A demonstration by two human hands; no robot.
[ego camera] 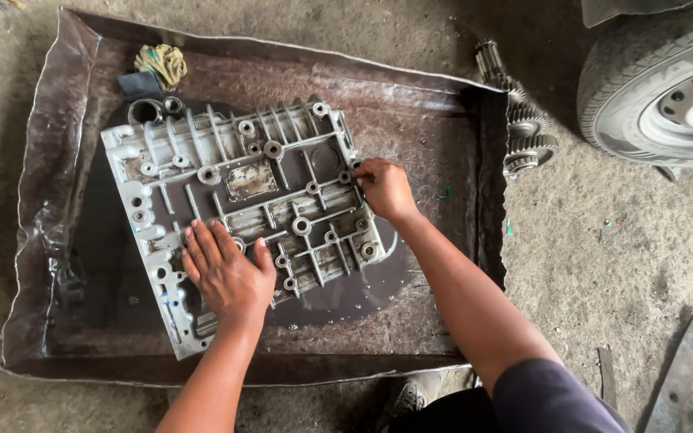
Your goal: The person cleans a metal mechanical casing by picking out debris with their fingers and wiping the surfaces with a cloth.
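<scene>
— Where's the ribbed metal casting (242, 208)?

— Lying flat in the dented metal tray (58, 120) on the floor, ribbed face up, over a dark pool of liquid.

— Which way does it run?

— Long axis slants from the tray's far left toward its near right.

— And the hands?

— The left hand (226, 269) lies flat, fingers spread, seemingly steadying it. The right hand (384, 188) curls its fingers at the right edge; what they pinch is hidden. A rag (162, 62) lies at the far rim, a gear shaft (519, 120) outside.
</scene>
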